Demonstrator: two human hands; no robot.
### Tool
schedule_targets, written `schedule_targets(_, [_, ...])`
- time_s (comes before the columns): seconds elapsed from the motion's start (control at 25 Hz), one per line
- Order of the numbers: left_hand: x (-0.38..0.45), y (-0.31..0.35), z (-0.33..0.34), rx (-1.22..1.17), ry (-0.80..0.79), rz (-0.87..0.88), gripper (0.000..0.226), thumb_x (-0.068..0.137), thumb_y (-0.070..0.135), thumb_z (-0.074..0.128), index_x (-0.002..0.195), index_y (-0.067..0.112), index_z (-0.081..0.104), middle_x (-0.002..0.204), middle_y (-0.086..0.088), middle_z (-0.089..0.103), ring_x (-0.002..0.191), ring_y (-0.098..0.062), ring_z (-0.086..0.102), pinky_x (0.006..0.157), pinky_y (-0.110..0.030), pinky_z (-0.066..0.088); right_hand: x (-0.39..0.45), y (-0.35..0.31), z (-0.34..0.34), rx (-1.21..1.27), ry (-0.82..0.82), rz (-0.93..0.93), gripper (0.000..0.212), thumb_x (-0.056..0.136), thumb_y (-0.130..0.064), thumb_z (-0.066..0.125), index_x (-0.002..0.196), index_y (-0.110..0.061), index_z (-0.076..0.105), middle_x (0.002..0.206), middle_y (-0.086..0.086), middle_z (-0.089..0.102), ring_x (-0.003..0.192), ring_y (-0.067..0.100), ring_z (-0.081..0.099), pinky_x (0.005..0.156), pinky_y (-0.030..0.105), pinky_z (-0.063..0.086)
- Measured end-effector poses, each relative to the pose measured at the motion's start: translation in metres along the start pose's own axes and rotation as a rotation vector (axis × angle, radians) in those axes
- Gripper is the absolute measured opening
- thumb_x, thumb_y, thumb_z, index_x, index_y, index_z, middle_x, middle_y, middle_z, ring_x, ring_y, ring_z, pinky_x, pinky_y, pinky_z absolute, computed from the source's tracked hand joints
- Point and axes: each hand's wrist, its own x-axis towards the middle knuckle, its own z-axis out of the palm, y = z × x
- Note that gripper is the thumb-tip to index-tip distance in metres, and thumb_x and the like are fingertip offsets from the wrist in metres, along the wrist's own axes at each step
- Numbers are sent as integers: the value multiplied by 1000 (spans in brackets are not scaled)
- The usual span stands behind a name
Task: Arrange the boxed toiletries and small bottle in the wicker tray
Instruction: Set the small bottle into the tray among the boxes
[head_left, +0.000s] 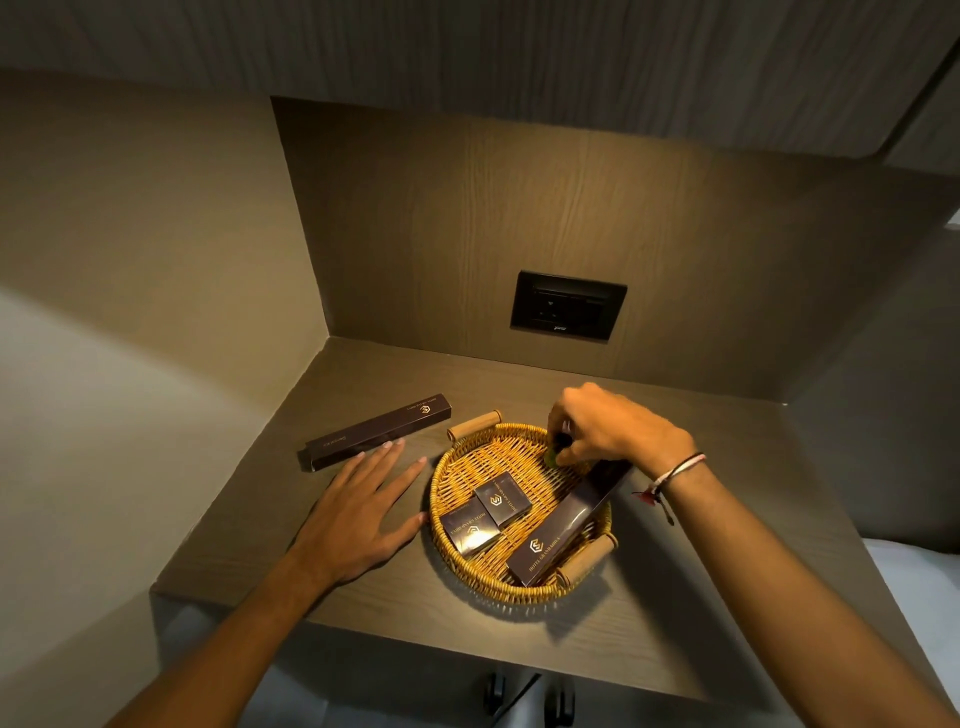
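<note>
The right hand pinches the small bottle at the wicker tray's far rim, apparently setting it in, while the left hand, spread flat, must next fetch the long box near the shelf's far-left corner.

— What is the person wearing on the arms?

— Nothing by way of sleeves: both forearms come in bare from the near edge. The left hand has no ring or band that shows, and its nails are short and pale.

— And the right hand?

— Its wrist carries a thin bracelet of white and dark cords, wound around more than once. A red tassel end hangs from it on the near left side.
</note>
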Motion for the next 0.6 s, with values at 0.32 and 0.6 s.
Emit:
schedule_targets(0.32, [0,0,-1,-2,-2,-6,76,88,74,17,153,36,14,165,0,11,151,-13,5,123,-42,10,7,2,19,-147,95,-48,29,79,-28,82,105,-18,74,113,5,58,99,21,55,68,29,48])
schedule_targets(0.6, [1,-2,2,21,-7,-5,74,88,74,20,153,38,14,164,0,14,150,-12,6,122,-41,10,4,7,15,-60,104,-54,43,79,-33,83,118,-24,67,118,2,59,107,22,59,75,31,51])
